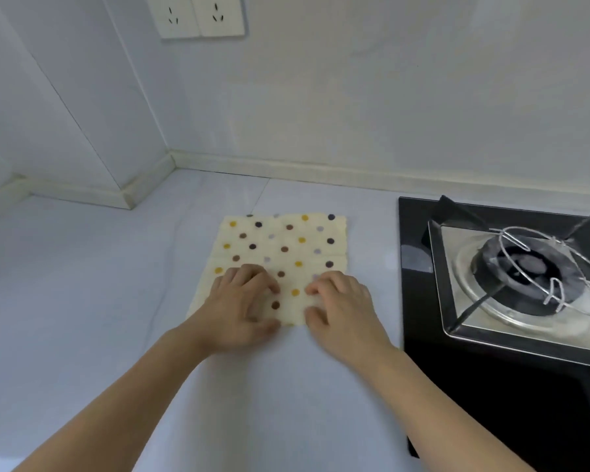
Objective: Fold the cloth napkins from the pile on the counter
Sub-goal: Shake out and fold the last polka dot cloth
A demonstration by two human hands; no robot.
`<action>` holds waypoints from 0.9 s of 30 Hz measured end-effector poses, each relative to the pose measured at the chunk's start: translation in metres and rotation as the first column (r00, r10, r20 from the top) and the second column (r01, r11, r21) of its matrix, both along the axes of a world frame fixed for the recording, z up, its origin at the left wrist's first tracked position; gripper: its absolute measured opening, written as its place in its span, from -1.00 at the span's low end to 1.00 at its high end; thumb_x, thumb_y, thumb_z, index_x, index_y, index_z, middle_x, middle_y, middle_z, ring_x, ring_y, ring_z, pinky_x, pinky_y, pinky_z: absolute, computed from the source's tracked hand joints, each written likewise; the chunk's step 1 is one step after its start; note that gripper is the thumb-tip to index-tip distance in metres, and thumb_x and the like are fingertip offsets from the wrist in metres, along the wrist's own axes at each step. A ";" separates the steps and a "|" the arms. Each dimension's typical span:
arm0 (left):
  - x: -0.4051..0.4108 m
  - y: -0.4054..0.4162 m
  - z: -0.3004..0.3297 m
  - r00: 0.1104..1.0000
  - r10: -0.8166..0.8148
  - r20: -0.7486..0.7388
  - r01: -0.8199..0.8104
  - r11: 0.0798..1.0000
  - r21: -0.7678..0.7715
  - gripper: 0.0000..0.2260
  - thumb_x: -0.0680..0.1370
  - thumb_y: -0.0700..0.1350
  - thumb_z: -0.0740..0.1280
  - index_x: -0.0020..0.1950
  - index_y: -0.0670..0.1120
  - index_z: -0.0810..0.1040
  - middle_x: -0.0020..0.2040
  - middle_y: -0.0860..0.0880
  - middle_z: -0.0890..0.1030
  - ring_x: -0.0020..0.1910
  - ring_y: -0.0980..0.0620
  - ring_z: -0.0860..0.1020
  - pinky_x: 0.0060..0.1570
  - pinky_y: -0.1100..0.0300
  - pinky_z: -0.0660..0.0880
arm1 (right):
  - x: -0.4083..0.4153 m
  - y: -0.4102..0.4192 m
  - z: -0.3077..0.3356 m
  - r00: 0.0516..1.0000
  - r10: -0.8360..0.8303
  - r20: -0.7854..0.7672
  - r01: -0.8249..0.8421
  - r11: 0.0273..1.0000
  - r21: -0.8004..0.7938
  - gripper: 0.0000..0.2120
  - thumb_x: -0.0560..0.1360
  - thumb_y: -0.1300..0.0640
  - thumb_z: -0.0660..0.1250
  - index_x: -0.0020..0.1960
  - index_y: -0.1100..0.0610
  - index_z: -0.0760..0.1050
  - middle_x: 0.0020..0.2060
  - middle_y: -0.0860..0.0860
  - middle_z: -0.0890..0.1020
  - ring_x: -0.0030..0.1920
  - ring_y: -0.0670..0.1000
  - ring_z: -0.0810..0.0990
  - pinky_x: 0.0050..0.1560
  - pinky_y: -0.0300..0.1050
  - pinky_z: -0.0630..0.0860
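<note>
While both hands sit on the near edge, the fold turns on what lies ahead.
Left hand [244, 303]: pinches napkin [280, 247] edge.
Right hand [341, 304]: pinches likewise.
Napkin: flat on counter [82, 301], stretching away from both grips equally.

Open counter [82, 284] is seen left of the napkin [280, 247]. The right is blocked by the stove [511, 284].

Both hands down on the polka-dot napkin [280, 253]

The left hand [242, 301] and right hand [341, 304] rest side by side on its near edge, fingers curled, forearms bare.
</note>
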State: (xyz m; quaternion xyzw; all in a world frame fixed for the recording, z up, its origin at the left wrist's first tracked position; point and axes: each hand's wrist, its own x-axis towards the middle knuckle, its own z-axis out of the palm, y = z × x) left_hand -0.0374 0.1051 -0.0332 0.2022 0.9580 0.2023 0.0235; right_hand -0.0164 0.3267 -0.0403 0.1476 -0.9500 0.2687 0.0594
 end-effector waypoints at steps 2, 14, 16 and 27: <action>0.003 -0.004 -0.006 0.983 -0.070 -0.171 0.069 0.998 -0.010 -0.68 0.44 0.17 0.19 0.15 0.12 0.47 0.17 0.19 0.38 0.12 0.13 0.33 0.16 0.17 0.24 | 0.006 0.001 -0.008 0.998 0.041 -0.045 -0.039 0.998 0.047 -0.60 0.47 -0.17 0.24 0.24 -0.05 0.42 0.22 -0.16 0.37 0.29 -0.09 0.26 0.29 -0.19 0.09; 0.090 0.011 0.073 0.972 -0.084 -0.219 0.115 0.984 0.133 -0.86 0.65 -0.04 0.12 0.00 -0.02 0.45 -0.18 0.00 0.56 -0.19 -0.06 0.54 -0.17 0.00 0.50 | 0.119 -0.016 0.056 0.992 -0.123 -0.039 0.121 0.992 -0.036 -0.88 0.52 0.23 0.10 -0.05 0.03 0.34 -0.16 -0.07 0.45 -0.13 0.07 0.43 -0.23 -0.08 0.32; 0.108 0.009 0.104 0.978 -0.109 -0.180 0.138 0.978 0.156 -0.90 0.62 -0.01 0.20 -0.01 0.03 0.48 -0.16 0.07 0.56 -0.18 0.00 0.56 -0.23 0.16 0.48 | 0.141 -0.019 0.088 0.985 -0.173 0.002 0.170 0.963 -0.211 -0.87 0.50 0.23 0.08 -0.10 0.05 0.36 -0.27 -0.06 0.44 -0.20 0.06 0.43 -0.30 -0.09 0.39; 0.158 -0.017 0.197 0.948 -0.274 0.161 0.208 0.918 0.337 -0.82 0.40 -0.18 0.30 -0.01 -0.05 0.50 -0.21 -0.04 0.55 -0.37 -0.01 0.49 -0.46 0.19 0.38 | 0.213 0.004 0.194 0.968 0.032 0.247 0.119 0.811 -0.572 -0.93 0.52 0.18 0.37 -0.04 0.12 0.49 -0.22 0.04 0.61 -0.30 -0.01 0.55 -0.37 -0.24 0.48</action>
